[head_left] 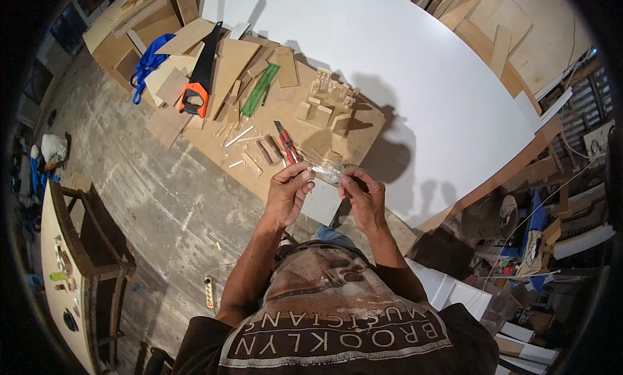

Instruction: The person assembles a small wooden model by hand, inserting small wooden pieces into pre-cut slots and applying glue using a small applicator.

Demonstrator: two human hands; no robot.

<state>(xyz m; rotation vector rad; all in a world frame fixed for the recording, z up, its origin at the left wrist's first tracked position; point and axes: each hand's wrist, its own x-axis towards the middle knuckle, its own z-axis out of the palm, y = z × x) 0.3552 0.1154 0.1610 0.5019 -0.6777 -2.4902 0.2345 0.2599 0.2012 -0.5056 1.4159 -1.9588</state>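
Observation:
My left hand [289,191] and my right hand [363,198] are raised in front of my body, close together. Between them is a clear, shiny roll of tape [331,173], pinched by the fingers of both hands. A glossy strip spans toward the left fingertips. Just beyond my left hand lies a red utility knife [286,143] with a dark blade, on a brown board [214,150]. Past the roll stands a small wooden model [329,104] made of several little blocks. Small brown wood pieces [268,150] lie left of the knife.
An orange-handled handsaw [202,76] rests on wood offcuts [175,86] at the far left of the board. Near it lies a green strip [260,90]. A large white panel [448,96] spreads behind and right. A workbench [65,265] stands at left; a power strip [209,292] lies on the floor.

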